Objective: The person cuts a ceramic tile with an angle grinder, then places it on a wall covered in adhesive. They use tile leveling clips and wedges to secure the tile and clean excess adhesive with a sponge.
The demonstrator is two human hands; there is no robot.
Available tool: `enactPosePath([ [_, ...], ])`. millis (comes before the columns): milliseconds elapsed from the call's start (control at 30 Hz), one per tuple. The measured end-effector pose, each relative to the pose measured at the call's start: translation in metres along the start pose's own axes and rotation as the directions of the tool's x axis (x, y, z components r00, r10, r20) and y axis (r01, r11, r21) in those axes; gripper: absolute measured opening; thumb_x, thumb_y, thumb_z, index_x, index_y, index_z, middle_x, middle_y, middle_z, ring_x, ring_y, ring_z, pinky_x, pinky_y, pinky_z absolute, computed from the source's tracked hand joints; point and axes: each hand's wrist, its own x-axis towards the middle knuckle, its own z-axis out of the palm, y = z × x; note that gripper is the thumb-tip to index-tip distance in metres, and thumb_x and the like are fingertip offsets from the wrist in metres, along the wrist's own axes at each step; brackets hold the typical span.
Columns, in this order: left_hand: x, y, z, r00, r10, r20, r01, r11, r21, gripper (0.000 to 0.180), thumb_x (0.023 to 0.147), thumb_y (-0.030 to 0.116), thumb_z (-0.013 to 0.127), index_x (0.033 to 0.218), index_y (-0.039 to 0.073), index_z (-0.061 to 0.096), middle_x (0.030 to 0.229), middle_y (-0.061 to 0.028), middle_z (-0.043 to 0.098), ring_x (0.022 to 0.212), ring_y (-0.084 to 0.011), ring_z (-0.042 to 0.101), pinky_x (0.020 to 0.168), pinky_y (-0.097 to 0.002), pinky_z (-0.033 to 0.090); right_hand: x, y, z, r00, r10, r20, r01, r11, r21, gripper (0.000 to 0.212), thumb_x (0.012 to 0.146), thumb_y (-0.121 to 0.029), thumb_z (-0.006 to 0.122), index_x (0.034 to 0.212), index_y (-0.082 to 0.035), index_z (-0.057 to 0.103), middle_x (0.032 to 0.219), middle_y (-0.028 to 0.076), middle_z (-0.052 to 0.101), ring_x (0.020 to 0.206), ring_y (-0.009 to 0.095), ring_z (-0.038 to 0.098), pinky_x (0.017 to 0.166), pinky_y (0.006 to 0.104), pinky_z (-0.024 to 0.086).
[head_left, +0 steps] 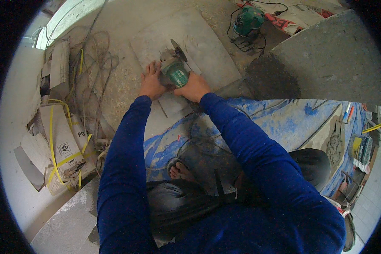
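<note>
Grinder [176, 75] in hand at the tile [213, 48]

Person crouched low, blue sleeves [125, 169] stretched away from the body toward the far middle of the floor. Grinder green, grey at its head, body slanting toward the near right. Disc [179, 50] at its far end, on the right side, tilted up on edge; cannot tell from where I stand if it touches the tile. Right hand [194, 86] wrapped on the near right of the body. Left hand [152, 81] against the left side, its fingers pointing far; cannot say how firmly they close. Hands near each other, the grinder between them.

Tile large, grey, flat on a dusty floor [133, 23], reaching out beyond the grinder on the far right. On the near side, a blue sheet [161, 146], creased and smeared pale. A foot in a slipper [172, 163] set upon it, just beyond the dark trousers [178, 201].

Left: loose cords [98, 91] in a tangle, beside battered boxes [63, 144] bound with yellow straps [51, 131].

Far right: a green machine [248, 22] with a black cable, near some sacks [300, 19] with red patches. Nearer on the right, a broad grey slab [338, 55], darkened at its left end. Past its near edge, two pens [350, 114] and a dark tub [362, 150]
</note>
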Motion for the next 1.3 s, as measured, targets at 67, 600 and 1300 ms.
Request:
enactPosePath([
  [67, 0.000, 0.000, 0.000, 1.000, 0.006, -0.005, -0.006, 1.000, -0.014, 0.129, 0.065, 0.060, 0.088, 0.164, 0.011, 0.022, 0.171, -0.0160, 0.018, 0.158, -0.0364, 0.014, 0.123, -0.0653, 0.018, -0.001, 0.000, -0.001, 1.000, -0.002, 0.005, 0.002, 1.000, -0.001, 0.086, 0.063, -0.045, 0.087, 0.124, 0.008, 0.059, 0.120, 0.030, 0.068, 0.112, 0.043, 0.067, 0.097, 0.0467, 0.054],
  [600, -0.002, 0.003, -0.002, 1.000, -0.013, 0.020, 0.013, 1.000, -0.014, 0.122, 0.069, 0.054, 0.087, 0.164, 0.011, 0.024, 0.171, -0.0163, 0.016, 0.158, -0.0367, 0.013, 0.123, -0.0636, 0.017, -0.013, 0.004, -0.002, 0.999, 0.023, 0.026, -0.022, 0.999, -0.035, 0.084, 0.063, -0.043, 0.087, 0.123, 0.008, 0.058, 0.117, 0.030, 0.069, 0.111, 0.042, 0.068, 0.095, 0.0466, 0.055],
  [1300, -0.005, 0.009, -0.010, 1.000, -0.010, 0.009, 0.011, 0.999, -0.032, 0.123, 0.066, 0.052, 0.090, 0.161, 0.005, 0.028, 0.170, -0.0172, 0.019, 0.158, -0.0356, 0.014, 0.123, -0.0640, 0.016, -0.022, 0.016, 0.002, 0.999, 0.028, 0.021, -0.027, 0.999, -0.039, 0.087, 0.061, -0.049, 0.091, 0.124, 0.002, 0.061, 0.118, 0.026, 0.070, 0.110, 0.042, 0.069, 0.096, 0.0483, 0.056],
])
